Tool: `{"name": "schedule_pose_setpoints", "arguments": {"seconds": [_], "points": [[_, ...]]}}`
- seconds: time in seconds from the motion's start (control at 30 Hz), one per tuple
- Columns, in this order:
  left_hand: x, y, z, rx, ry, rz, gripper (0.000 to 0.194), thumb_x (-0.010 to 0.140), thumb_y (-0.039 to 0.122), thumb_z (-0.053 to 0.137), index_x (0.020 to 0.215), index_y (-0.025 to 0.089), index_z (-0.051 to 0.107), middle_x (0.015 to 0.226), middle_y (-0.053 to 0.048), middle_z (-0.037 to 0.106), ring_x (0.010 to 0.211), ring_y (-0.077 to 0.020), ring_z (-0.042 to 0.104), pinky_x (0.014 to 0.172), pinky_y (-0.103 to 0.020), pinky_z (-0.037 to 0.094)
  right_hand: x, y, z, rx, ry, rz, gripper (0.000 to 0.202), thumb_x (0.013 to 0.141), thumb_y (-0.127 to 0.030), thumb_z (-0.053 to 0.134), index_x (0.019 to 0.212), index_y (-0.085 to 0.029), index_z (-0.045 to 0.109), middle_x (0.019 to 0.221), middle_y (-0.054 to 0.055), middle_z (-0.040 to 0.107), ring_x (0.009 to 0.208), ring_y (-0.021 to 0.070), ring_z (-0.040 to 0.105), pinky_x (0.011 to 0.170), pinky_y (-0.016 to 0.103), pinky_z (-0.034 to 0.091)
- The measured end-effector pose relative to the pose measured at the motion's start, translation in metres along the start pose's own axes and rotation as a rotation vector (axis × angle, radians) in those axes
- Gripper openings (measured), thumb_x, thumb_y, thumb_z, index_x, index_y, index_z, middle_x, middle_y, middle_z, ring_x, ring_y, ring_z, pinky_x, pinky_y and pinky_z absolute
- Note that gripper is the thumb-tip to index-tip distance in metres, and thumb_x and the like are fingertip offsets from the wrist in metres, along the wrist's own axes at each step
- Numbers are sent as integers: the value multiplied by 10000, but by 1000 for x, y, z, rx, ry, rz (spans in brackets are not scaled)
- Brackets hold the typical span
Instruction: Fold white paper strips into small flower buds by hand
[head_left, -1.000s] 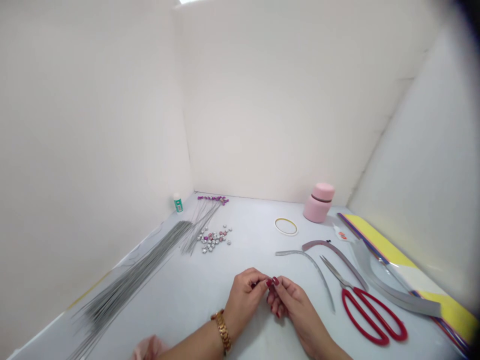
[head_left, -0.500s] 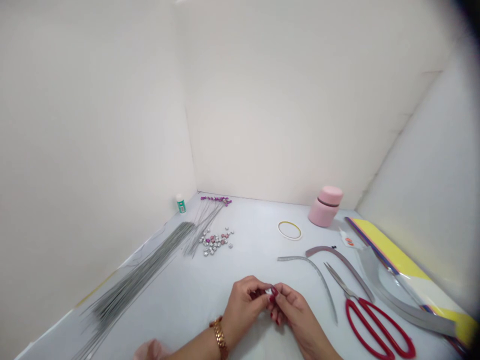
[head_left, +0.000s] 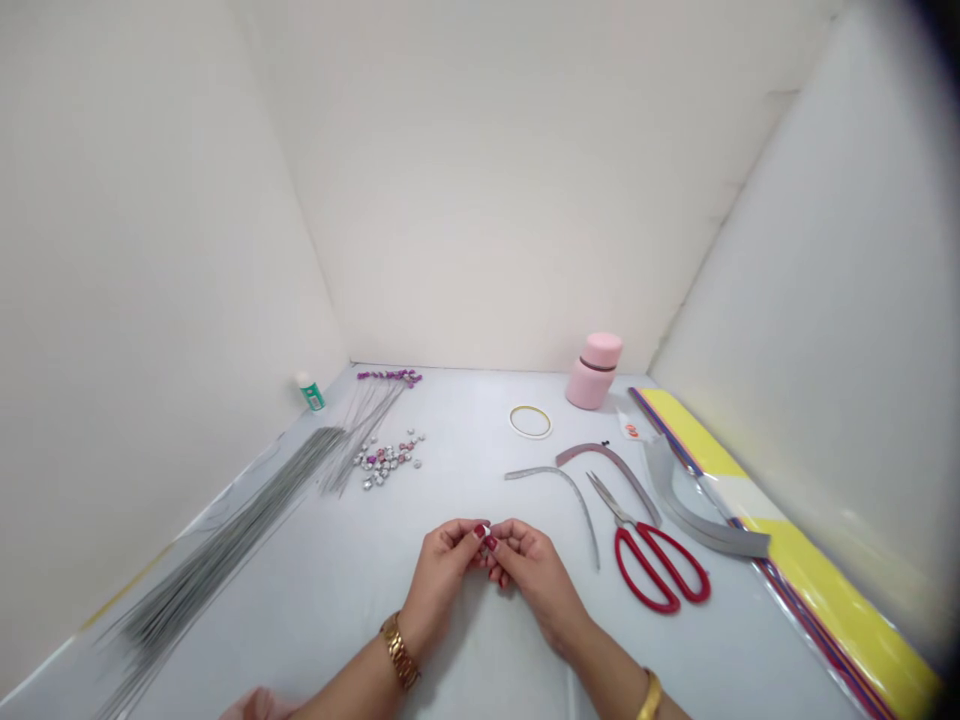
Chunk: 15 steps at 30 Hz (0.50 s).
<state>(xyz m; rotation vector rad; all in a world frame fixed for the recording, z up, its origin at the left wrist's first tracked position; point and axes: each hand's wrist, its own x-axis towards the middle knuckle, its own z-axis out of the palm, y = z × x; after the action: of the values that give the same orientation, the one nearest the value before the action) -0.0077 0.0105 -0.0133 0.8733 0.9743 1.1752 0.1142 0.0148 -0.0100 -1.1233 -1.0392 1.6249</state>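
Note:
My left hand [head_left: 442, 575] and my right hand [head_left: 538, 578] meet above the table at the lower middle, thumbs and fingertips pressed together. Between them they pinch a small silver paper star [head_left: 487, 531], mostly covered by the fingers, so its exact shape is hard to see. Beyond the hands, to the left, lies a loose pile of small silver, pink and purple paper stars [head_left: 386, 461]. Thin silver paper strips [head_left: 577, 490] curve on the table right of my hands, near red-handled scissors [head_left: 641, 548].
At left lies a long bundle of grey wires [head_left: 247, 530]; behind it are purple-tipped wire stems [head_left: 390, 377] and a green-white glue stick [head_left: 310, 392]. A tape roll [head_left: 530, 434], pink flask [head_left: 594, 372], glue bottle [head_left: 628, 428], wide grey strips [head_left: 705, 530] and yellow sheets [head_left: 817, 590] lie rightward.
The whole view has shifted, so the table items sit further left and higher. Both hands keep pinching the small star, with the fingertips slightly rearranged around it.

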Motion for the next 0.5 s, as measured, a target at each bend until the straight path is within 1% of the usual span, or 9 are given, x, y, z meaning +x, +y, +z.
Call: {"name": "schedule_pose_setpoints", "arguments": {"seconds": [0.13, 0.23, 0.33, 0.43, 0.5], "points": [[-1, 7, 7, -7, 21, -5, 226, 740, 294, 599, 849, 100, 640, 607, -36, 606, 565, -128, 549, 584, -259, 428, 0, -4, -5, 12, 24, 5, 218, 677, -338, 652, 700, -138, 567, 552, -10, 593, 445, 81, 489, 435, 193, 328], [0, 12, 8, 70, 14, 24, 234, 734, 285, 597, 882, 106, 631, 628, -37, 631, 587, -140, 571, 621, -282, 453, 1, -8, -7, 28, 11, 33, 195, 689, -310, 641, 703, -130, 568, 552, -9, 588, 438, 73, 486, 441, 190, 333], [0, 13, 5, 233, 14, 66, 200, 750, 283, 565, 832, 114, 637, 633, -39, 644, 587, -149, 583, 619, -289, 473, 0, -9, -8, 27, 3, 45, 194, 690, -307, 643, 693, -127, 571, 552, -4, 593, 439, 76, 491, 442, 193, 335], [-2, 12, 0, 461, 21, 199, 172, 768, 246, 533, 835, 147, 657, 736, -56, 663, 680, -165, 597, 656, -277, 470, 0, -8, -7, 9, 7, 33, 196, 696, -314, 644, 680, -131, 572, 541, -9, 592, 457, 81, 497, 453, 196, 338], [-2, 10, -2, 548, 15, 264, 172, 776, 239, 523, 842, 167, 665, 787, -59, 667, 727, -171, 598, 674, -269, 467, 0, -7, -7, 1, 12, 26, 200, 698, -317, 647, 669, -137, 563, 534, -18, 586, 466, 81, 497, 465, 196, 341]]}}
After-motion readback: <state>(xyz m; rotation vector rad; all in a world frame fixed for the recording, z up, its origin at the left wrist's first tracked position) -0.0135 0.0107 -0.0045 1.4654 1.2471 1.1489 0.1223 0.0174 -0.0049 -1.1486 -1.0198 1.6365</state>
